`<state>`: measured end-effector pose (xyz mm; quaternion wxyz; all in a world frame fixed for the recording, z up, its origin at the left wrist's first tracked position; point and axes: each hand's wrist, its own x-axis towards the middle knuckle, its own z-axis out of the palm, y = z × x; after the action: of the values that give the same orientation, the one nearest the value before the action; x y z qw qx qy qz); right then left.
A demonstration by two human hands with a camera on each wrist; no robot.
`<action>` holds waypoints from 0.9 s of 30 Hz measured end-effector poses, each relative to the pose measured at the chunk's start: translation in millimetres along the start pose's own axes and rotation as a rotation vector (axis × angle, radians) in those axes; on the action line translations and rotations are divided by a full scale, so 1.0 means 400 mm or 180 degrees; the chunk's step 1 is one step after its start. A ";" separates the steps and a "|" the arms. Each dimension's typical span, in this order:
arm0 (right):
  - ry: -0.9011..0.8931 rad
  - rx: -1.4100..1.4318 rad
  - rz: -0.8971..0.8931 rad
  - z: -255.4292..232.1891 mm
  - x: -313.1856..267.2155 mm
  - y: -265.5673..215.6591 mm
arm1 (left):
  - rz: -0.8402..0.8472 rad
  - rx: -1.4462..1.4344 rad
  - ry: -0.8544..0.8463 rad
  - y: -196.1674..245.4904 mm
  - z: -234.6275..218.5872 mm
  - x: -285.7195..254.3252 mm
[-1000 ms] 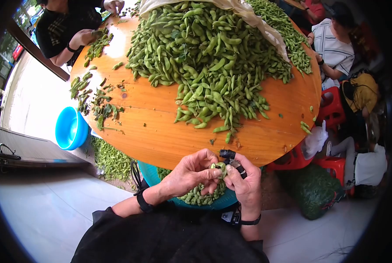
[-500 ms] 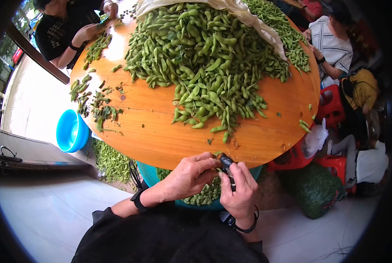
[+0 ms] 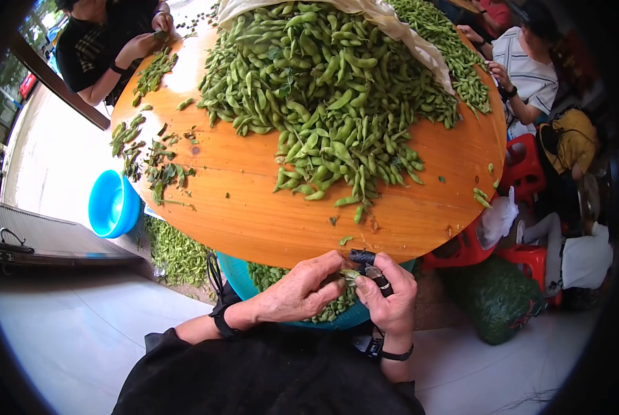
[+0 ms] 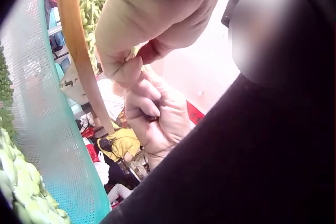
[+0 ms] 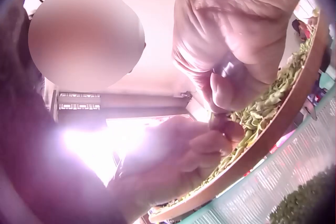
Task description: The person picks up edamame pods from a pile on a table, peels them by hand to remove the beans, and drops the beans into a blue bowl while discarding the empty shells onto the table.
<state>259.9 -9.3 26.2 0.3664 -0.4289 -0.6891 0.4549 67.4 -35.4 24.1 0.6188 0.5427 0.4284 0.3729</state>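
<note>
In the head view, a green soybean pod (image 3: 351, 275) is pinched between both hands just in front of the table edge. My left hand (image 3: 299, 289) grips its left end with thumb and fingers. The thumb of my right hand (image 3: 391, 299) presses the other end against the fingers; black tape (image 3: 362, 256) wraps its index finger. Below the hands, a teal basket (image 3: 232, 277) holds shelled green beans (image 3: 331, 309), partly hidden by the hands. In both wrist views the fingertips meet and cover most of the pod.
A large heap of pods (image 3: 323, 104) covers the back of the round wooden table (image 3: 233, 200). A small green piece (image 3: 344, 241) lies at the near edge, leafy scraps (image 3: 164, 173) at left. A blue basin (image 3: 112, 204) and red stools (image 3: 524, 166) stand around; other people sit opposite.
The hands came close together with the right taped finger tilted down, then parted slightly, the finger level again. A small green piece now shows on the table edge above them.
</note>
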 end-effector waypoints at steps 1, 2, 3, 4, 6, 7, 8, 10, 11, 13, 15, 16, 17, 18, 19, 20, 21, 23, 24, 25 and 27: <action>-0.0125 0.0130 0.0203 -0.008 0.003 -0.013 | 0.0019 0.0060 -0.0105 0.004 -0.002 -0.002; -0.0247 0.0261 0.0407 -0.013 0.006 -0.020 | 0.0020 0.0061 -0.0104 0.003 -0.001 -0.004; -0.0269 0.0242 0.0268 -0.013 0.008 -0.018 | 0.0121 0.0192 -0.0066 -0.001 0.000 -0.006; -0.0271 0.0240 0.0266 -0.011 0.005 -0.010 | 0.0222 0.0321 -0.0027 -0.005 0.001 -0.007; -0.0306 0.0496 0.0084 -0.008 -0.005 0.007 | -0.0202 0.0133 -0.0189 -0.022 -0.004 -0.011; -0.0307 0.0502 0.0079 -0.012 -0.008 0.006 | -0.0630 -0.0054 -0.0359 -0.024 -0.008 -0.013; -0.0320 0.0612 0.0320 -0.019 -0.011 0.003 | -0.0629 -0.0046 -0.0361 -0.018 -0.010 -0.015; -0.0189 0.0840 0.0697 -0.045 -0.018 -0.012 | -0.0044 0.0148 -0.0454 0.008 -0.012 -0.017; -0.0109 0.0773 0.0751 -0.076 -0.031 -0.020 | -0.0038 0.0153 -0.0453 0.008 -0.018 -0.021; -0.0210 0.0355 0.0449 -0.185 -0.078 0.013 | 0.0250 0.0661 -0.1274 0.002 -0.033 -0.028; -0.0190 -0.0414 0.0604 -0.281 -0.126 0.020 | 0.0738 0.0979 -0.0573 -0.006 -0.011 -0.023; 0.0004 -0.0829 0.1102 -0.310 -0.144 0.000 | 0.1213 0.1276 0.0130 -0.012 0.001 -0.016; 0.0396 -0.1306 0.1384 -0.324 -0.154 0.005 | 0.1494 0.2126 0.0250 -0.031 0.001 0.002; 0.0806 -0.1779 0.1649 -0.342 -0.165 0.012 | 0.1516 0.2137 0.0260 -0.036 0.013 0.018; 0.1050 -0.2108 0.1417 -0.381 -0.205 0.075 | 0.1499 0.2721 0.0277 -0.040 0.031 0.034; 0.1059 -0.2109 0.1397 -0.372 -0.197 0.060 | 0.1465 0.3305 0.0299 -0.047 0.044 0.043; 0.1317 -0.1666 0.1511 -0.357 -0.192 0.043 | 0.1289 0.3596 0.0087 -0.067 0.054 0.044; 0.1454 -0.1281 0.1455 -0.347 -0.194 0.063 | 0.1117 0.3813 0.0265 -0.061 0.052 0.039; 0.1460 -0.1266 0.1451 -0.340 -0.188 0.072 | 0.0946 0.4015 0.0434 -0.059 0.046 0.035; 0.1411 -0.1266 0.1415 -0.331 -0.181 0.079 | 0.0874 0.4238 0.0525 -0.067 0.031 0.029; 0.1296 -0.1258 0.1423 -0.327 -0.170 0.089 | 0.0573 0.4374 0.0734 -0.066 -0.014 0.005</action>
<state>410.8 -23.5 26.5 0.2976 -0.7134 -0.5658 0.2870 63.0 -35.0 -2.7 0.0530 0.8012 0.5833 0.1226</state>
